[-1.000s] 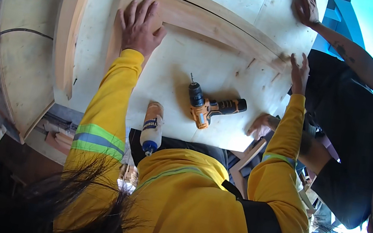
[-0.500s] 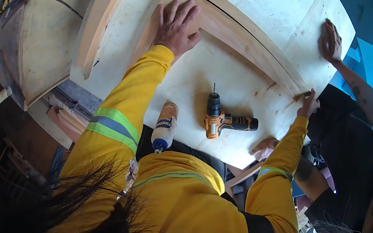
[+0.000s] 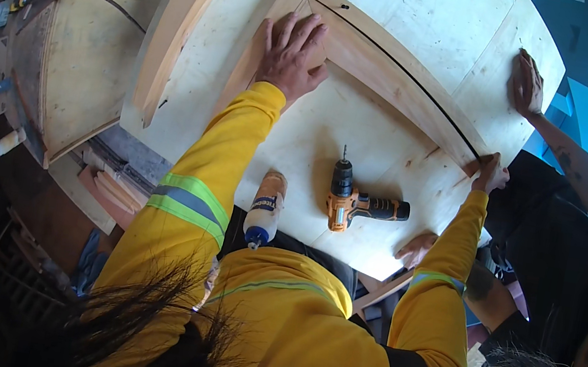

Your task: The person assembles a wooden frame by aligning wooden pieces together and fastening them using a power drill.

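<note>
My left hand [image 3: 292, 55] lies with fingers apart over the joint of a straight wooden piece [image 3: 246, 74] and a long curved wooden rail [image 3: 383, 70]. A thin curved wooden strip [image 3: 414, 71] runs along the rail's far side, with a dark gap between them. At the right end of these pieces, my right hand [image 3: 493, 176] is closed on the strip's end; its fingertips are partly hidden. Nearer to me, an orange and black cordless drill [image 3: 342, 206] with a bit fitted lies on the pale plywood board [image 3: 312, 124]. Left of it lies a glue bottle [image 3: 265, 210].
A co-worker's hand [image 3: 528, 83] rests flat on the board's right side, and the other hand [image 3: 417, 249] touches its near right edge. Another curved timber [image 3: 180, 24] lies on the left. Beyond it stands a curved plywood piece [image 3: 95, 49]. Wood offcuts [image 3: 110, 192] lie below.
The view has shifted slightly, so everything sits a little lower and further right. The dark gap between strip and rail now shows more plainly toward my right hand. Both hands keep their places.
</note>
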A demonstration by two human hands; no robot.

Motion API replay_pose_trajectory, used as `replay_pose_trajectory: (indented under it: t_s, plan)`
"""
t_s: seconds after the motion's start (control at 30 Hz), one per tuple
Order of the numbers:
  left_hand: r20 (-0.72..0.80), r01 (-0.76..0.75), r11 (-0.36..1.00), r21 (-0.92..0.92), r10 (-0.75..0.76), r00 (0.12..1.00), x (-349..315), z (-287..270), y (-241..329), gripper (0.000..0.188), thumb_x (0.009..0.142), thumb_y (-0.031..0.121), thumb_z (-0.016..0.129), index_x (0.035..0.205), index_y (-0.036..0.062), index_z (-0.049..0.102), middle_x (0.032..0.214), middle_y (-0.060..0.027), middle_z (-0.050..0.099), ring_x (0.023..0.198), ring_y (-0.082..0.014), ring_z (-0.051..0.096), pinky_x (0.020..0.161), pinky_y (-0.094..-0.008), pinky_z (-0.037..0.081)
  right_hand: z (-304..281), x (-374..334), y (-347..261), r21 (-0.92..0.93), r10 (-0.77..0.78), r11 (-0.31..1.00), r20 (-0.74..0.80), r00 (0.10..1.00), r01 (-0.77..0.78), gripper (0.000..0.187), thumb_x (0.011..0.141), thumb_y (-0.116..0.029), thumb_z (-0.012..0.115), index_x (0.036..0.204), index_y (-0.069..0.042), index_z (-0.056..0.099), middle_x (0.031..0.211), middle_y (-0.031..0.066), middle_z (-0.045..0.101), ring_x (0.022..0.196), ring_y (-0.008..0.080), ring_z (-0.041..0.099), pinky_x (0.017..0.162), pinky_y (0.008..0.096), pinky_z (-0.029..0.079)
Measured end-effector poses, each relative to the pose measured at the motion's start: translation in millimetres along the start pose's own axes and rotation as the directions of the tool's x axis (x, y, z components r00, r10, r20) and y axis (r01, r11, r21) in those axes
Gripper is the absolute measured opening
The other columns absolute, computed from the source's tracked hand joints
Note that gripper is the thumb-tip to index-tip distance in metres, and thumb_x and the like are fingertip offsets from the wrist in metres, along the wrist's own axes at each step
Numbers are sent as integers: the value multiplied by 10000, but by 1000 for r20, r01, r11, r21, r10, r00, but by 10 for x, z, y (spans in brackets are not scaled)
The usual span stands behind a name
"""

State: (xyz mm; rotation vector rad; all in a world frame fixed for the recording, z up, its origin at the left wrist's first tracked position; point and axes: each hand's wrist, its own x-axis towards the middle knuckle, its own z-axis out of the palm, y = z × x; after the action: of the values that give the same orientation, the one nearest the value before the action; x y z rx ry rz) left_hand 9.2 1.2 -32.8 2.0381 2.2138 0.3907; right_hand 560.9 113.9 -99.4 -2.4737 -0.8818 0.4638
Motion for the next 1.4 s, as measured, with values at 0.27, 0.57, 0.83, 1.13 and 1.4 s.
replay_pose_trajectory:
  t_s: [0.27,0.57,0.83,1.13,1.4]
  plan:
    - [10,16,1000,11,-16,1000,-8,-26,-40,714,822,389,662,1487,176,514,1602,-25,408,1483,-349,325,1213,-682,115,-129,-452,-427,-580,-719,582,-38,694,571,1073,755,-618,823,1476,35,371,1496,284,364,1339,430,397,1123,503,385]
    - [3,-1,1000,-13,1,1000,14,-19,27,736,801,363,698,1487,175,509,1592,-29,418,1466,-355,337,1202,-679,144,450,-2166,-1743,160,-817,104,576,-7,982,1284,610,-579,897,1585,-35,263,1587,235,324,1490,421,291,1243,568,182]
    - [21,10,1000,-15,-9,1000,5,-27,11,750,809,371,683,1504,173,481,1605,-38,397,1485,-359,310,1210,-686,115,721,-2087,-1874,282,-798,170,602,-36,944,1148,613,-424,893,1548,-46,345,1479,199,469,1368,400,451,1214,530,285]
    - [57,22,1000,5,-22,998,35,-25,30,762,826,374,632,1508,85,452,1642,-66,336,1526,-335,262,1237,-658,81,747,-2081,-1865,308,-814,196,581,-20,931,1084,602,-363,890,1507,-21,401,1428,206,504,1302,404,500,1133,475,408]
    - [23,-260,964,-54,261,965,225,-27,-60,772,753,290,682,1441,-5,492,1566,-151,432,1464,-313,370,1256,-479,210,776,-2150,-1947,263,-786,194,618,-10,945,1112,602,-372,892,1509,3,369,1411,218,505,1285,391,504,1122,463,413]
